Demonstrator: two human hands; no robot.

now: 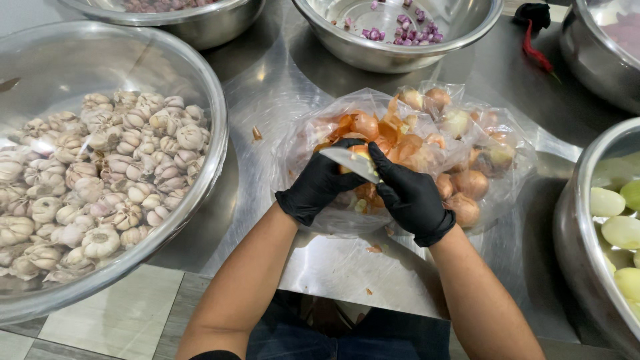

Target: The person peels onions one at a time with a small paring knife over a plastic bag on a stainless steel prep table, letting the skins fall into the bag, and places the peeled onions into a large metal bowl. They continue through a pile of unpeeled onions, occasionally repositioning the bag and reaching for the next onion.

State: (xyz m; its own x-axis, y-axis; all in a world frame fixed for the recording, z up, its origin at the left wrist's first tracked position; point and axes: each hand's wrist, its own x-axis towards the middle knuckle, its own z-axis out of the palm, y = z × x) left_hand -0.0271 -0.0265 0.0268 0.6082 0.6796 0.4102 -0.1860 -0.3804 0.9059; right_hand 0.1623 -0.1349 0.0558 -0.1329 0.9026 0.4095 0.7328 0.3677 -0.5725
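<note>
Both my hands wear black gloves and meet over a clear plastic bag (513,143) of brown-skinned onions and loose peel. My left hand (319,183) grips a small onion (361,153), mostly hidden by the fingers. My right hand (408,193) holds a knife, whose blade (347,160) lies across that onion. Unpeeled onions (470,183) sit in the bag just right of my right hand, and orange skins (400,137) pile behind the hands.
A large steel bowl (217,127) of garlic bulbs fills the left. On the right, a steel bowl (567,220) holds pale peeled onions. A bowl (400,57) with purple bits stands behind the bag. Further bowls sit at the top corners. The steel table (267,73) carries peel scraps.
</note>
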